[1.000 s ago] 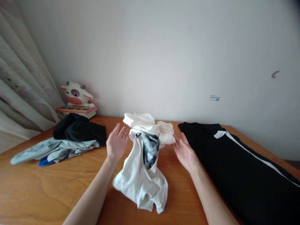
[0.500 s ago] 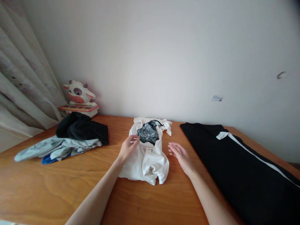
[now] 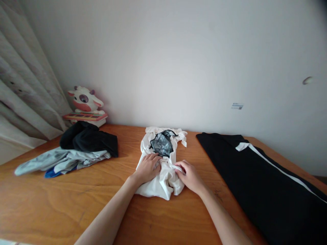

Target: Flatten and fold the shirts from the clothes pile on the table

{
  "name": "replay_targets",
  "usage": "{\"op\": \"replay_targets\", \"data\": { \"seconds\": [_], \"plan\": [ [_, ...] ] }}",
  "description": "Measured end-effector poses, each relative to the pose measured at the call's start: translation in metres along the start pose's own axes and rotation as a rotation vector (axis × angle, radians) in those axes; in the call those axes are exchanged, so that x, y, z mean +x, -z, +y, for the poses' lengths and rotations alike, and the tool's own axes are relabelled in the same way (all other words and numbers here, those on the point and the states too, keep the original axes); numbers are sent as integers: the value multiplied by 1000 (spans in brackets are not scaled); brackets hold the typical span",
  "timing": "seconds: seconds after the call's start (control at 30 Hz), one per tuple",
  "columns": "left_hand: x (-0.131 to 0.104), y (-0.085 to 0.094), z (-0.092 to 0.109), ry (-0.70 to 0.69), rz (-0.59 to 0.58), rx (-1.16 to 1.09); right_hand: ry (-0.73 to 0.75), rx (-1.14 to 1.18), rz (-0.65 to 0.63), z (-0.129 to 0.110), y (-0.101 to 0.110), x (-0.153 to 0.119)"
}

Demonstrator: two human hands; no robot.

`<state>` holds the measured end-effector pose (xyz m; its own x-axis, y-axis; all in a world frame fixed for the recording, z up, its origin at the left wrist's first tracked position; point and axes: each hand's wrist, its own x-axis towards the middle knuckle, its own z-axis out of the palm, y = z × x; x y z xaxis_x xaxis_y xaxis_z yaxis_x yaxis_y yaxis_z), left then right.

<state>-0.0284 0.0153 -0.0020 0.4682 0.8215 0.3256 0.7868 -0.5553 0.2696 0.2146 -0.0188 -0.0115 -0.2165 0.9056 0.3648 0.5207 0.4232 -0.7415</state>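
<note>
While the left hand [image 3: 148, 168] lies palm-down on the white garment [image 3: 153, 190], the right hand [image 3: 190, 175] pinches a bit of its right edge between thumb and fingers. The flat hand seems to anchor the cloth so the pinched edge can be handled without dragging the rest. The garment lies crumpled mid-tabletop [image 3: 153, 224], between both arms, probably for easy reach; a dark patterned patch [image 3: 162, 144] shows at its far part. Well apart on the right, black clothing [image 3: 242, 183] with a white stripe lies spread flat; on the left, black cloth [image 3: 95, 141] is heaped over grey cloth [image 3: 71, 159], with a cow toy [image 3: 85, 107] behind.

Whether the left fingertips gather any fabric cannot be told, as the palm hides it. Bunching obscures the garment's shape, and the black clothing runs out of view at the lower right.
</note>
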Motion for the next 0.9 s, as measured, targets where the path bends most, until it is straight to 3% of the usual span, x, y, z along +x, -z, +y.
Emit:
{"op": "replay_targets", "data": {
  "seconds": [0.07,0.27,0.4,0.5,0.6,0.7,0.8,0.9],
  "plan": [
    [0,-1,-1,20,-1,8,-53,103,134,8,2,3],
    [-1,-4,-4,45,2,-12,-417,606,728,44,16,12],
    [-1,-6,-4,58,16,-22,-432,700,875,55,20,12],
    [0,-3,-2,59,-1,-22,-406,772,896,50,18,14],
    [0,7,2,27,29,-76,-385,897,837,45,15,16],
    [-2,22,8,-155,20,-155,-373,998,780,47,17,16],
    [-3,31,15,-348,-99,-149,-340,1059,677,55,25,14],
    [-3,30,21,-396,-174,-114,-313,1078,549,63,32,13]
  ]
}}
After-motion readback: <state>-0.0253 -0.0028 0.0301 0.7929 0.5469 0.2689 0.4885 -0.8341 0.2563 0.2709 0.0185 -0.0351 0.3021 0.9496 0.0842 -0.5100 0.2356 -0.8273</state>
